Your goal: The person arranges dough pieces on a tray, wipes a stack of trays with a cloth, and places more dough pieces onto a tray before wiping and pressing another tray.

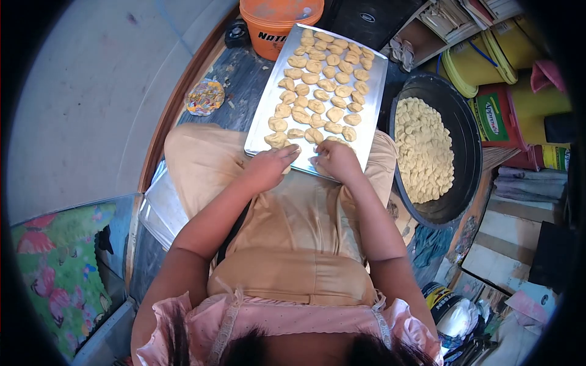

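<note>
In the head view, your left hand (267, 168) lies at the near edge of the tray (375, 91), its fingers stretched out close together and flat on a dough piece (292, 148). Your right hand (337, 160) sits just beside it with fingers curled under, and I cannot tell whether they are clamped on anything. The tray rests across your knees (201, 155), filled with tight rows of dough pieces (317, 79), so pressing on that near edge could, I judge, tip it toward the black basin (467, 143) on the right and slide the soft pieces together until they stick.
</note>
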A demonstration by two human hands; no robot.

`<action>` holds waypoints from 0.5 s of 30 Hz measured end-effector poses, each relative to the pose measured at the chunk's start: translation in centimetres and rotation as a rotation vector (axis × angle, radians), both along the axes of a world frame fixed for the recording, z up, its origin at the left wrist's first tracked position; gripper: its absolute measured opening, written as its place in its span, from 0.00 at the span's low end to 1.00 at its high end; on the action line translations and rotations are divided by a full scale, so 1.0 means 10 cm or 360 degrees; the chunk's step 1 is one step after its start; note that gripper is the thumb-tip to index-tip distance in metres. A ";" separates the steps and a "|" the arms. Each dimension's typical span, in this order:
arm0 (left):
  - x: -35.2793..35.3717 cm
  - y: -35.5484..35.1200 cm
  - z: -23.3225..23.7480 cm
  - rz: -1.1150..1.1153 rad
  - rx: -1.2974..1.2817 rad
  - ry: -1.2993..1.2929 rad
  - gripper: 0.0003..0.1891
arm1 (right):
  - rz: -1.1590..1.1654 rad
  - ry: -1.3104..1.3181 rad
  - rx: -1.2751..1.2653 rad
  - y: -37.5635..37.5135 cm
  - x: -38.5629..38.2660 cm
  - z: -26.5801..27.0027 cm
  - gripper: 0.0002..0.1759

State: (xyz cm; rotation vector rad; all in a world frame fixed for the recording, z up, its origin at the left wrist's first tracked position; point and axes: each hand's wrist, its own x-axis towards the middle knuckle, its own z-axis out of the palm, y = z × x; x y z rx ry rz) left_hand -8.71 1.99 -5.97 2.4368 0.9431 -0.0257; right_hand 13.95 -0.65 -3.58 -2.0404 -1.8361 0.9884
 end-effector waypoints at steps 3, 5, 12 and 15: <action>0.02 0.01 -0.03 -0.0012 0.0037 -0.0101 0.33 | 0.0058 -0.0137 0.0150 -0.26 -0.08 -0.12 0.23; 0.03 -0.02 0.16 0.0049 -0.0033 -0.0057 0.33 | 0.0095 -0.0154 0.0199 -0.37 -0.05 -0.17 0.26; -0.19 -0.02 -0.01 0.0332 0.0081 -0.0057 0.33 | -0.0285 0.0174 0.0354 -0.37 -0.04 -0.25 0.22; -0.09 -0.06 0.17 0.0244 0.0065 -0.0017 0.35 | -0.0431 0.0274 0.0434 -0.16 -0.19 -0.17 0.22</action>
